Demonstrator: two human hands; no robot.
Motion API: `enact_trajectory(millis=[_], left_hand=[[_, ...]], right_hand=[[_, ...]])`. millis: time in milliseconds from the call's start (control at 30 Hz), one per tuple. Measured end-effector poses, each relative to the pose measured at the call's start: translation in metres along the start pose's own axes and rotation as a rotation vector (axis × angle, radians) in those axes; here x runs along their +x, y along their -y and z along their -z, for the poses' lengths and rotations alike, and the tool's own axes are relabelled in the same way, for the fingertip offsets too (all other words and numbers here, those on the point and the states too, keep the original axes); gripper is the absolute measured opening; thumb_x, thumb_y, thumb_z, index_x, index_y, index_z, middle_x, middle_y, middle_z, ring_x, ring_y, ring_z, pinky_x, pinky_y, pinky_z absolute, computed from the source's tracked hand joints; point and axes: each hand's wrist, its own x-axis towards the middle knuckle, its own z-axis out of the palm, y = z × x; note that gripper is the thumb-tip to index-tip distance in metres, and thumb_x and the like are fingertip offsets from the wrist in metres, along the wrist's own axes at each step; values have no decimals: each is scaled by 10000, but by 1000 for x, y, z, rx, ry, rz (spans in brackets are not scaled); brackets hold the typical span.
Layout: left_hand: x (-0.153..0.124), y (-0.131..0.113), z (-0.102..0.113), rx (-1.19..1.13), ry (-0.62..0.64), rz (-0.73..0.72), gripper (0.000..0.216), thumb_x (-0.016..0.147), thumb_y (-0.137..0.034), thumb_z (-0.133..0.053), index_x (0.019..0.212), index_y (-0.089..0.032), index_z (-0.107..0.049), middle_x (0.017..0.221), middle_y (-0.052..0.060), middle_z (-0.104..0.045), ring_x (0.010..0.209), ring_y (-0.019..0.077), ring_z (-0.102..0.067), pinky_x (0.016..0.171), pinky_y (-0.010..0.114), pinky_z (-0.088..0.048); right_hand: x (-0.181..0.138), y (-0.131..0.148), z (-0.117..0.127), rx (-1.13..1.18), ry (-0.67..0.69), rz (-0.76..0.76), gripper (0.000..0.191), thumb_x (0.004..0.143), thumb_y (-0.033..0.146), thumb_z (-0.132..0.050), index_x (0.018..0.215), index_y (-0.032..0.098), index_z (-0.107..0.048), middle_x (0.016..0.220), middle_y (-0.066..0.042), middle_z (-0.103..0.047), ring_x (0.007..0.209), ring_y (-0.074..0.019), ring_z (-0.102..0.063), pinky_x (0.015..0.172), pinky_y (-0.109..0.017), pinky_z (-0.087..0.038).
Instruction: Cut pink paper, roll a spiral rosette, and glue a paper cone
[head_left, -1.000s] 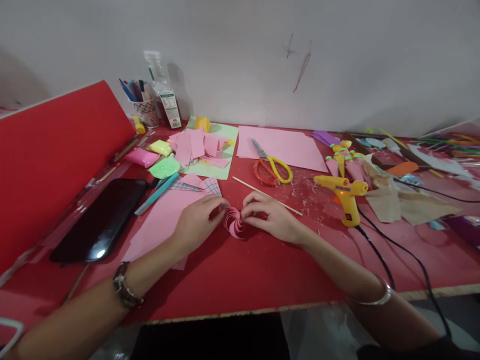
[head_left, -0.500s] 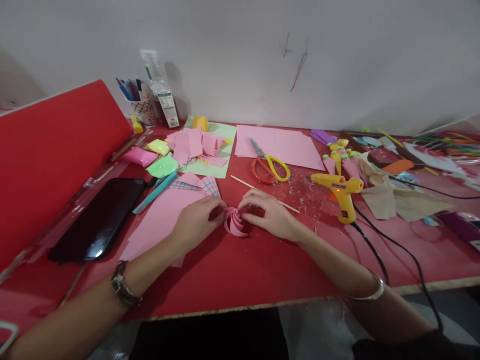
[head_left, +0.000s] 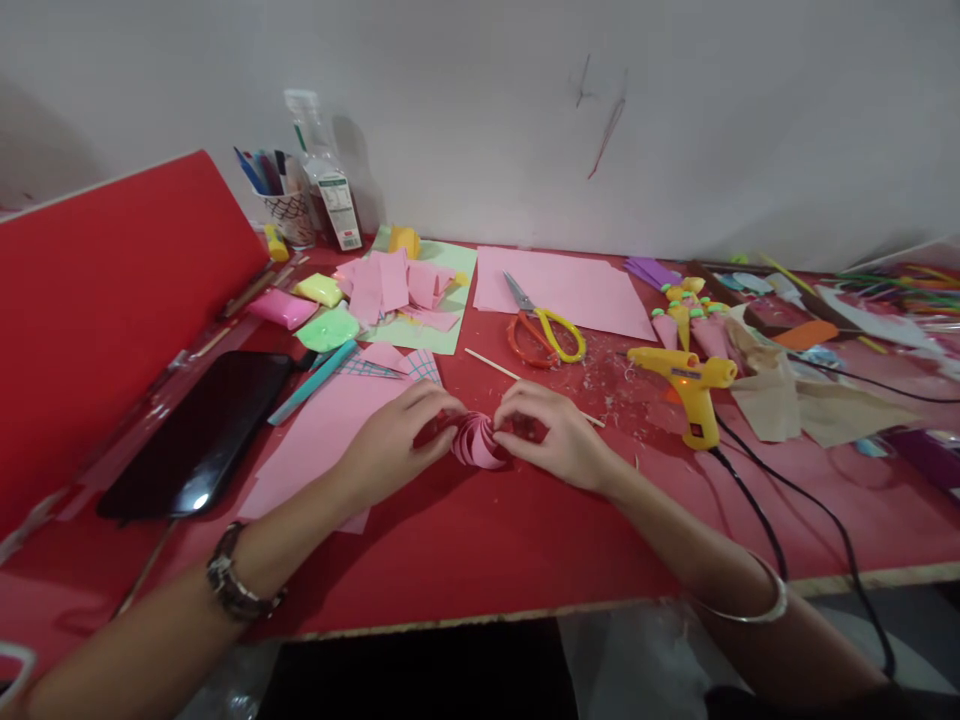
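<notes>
Between my two hands is a pink paper piece cut into curved strips, bent round into a loop just above the red table. The fingers of my left hand pinch its left side. My right hand pinches its right side between thumb and fingertips. Left of it, partly under my left forearm, lie pink paper sheets. A thin wooden stick runs behind my right hand. Beyond it rest scissors with one red and one yellow handle.
A yellow glue gun with a black cord stands at right. A black phone and a teal cutter lie left. Behind are pink strips, clay packets, a bottle and a pen cup.
Both hands stay on the pink strip piece, which has spread wider and turned slightly. The left fingers have shifted a little. The whole view has moved slightly.
</notes>
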Motion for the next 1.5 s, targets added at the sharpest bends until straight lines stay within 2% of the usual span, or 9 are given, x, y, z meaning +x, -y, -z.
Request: enact_trajectory(millis=[167,400,600,1267,1400,1500], left_hand=[[0,-2,-2,-17,17,30,110,774,-181,-462,815,-187,-564,794,6,-597,750,123,-539,669,225,-416],[2,-3,-2,44,-31,-9,123,775,-218,-489,715,-162,-581,671,3,-592,617,109,-523,562,208,-396],[0,0,-3,66,-66,-37,151,782,-206,-493,709,-153,-614,645,5,-614,588,101,-542,545,194,-395],[-1,-1,-3,55,-55,-28,121,766,-190,-519,709,-164,-622,640,-11,-631,553,89,-546,522,182,-393],[1,-3,-1,89,-110,21,131,778,-206,-490,826,-143,-595,745,23,-613,666,116,-547,601,213,-425],[2,-3,0,83,-138,-4,210,787,-196,-455,959,-129,-555,874,59,-591,800,137,-539,696,246,-438]], right_hand=[[0,0,-2,6,12,-21,37,741,192,-552,727,158,-548,708,9,-474,573,-65,-435,529,-178,-359],[-1,0,-5,-30,9,46,39,750,178,-555,726,154,-574,701,8,-477,590,-64,-441,543,-169,-363],[-1,0,-6,-61,18,94,62,763,156,-537,727,146,-586,713,-6,-496,648,-78,-475,604,-183,-382],[-1,-1,-9,-101,-36,102,65,755,126,-528,722,128,-585,708,-13,-507,628,-75,-474,574,-173,-379],[-1,-1,-8,-110,-23,108,87,771,138,-517,734,132,-595,712,-16,-506,640,-79,-477,596,-180,-384],[-1,-1,-6,-115,4,116,108,785,146,-502,744,143,-603,717,-15,-503,646,-83,-478,611,-188,-388]])
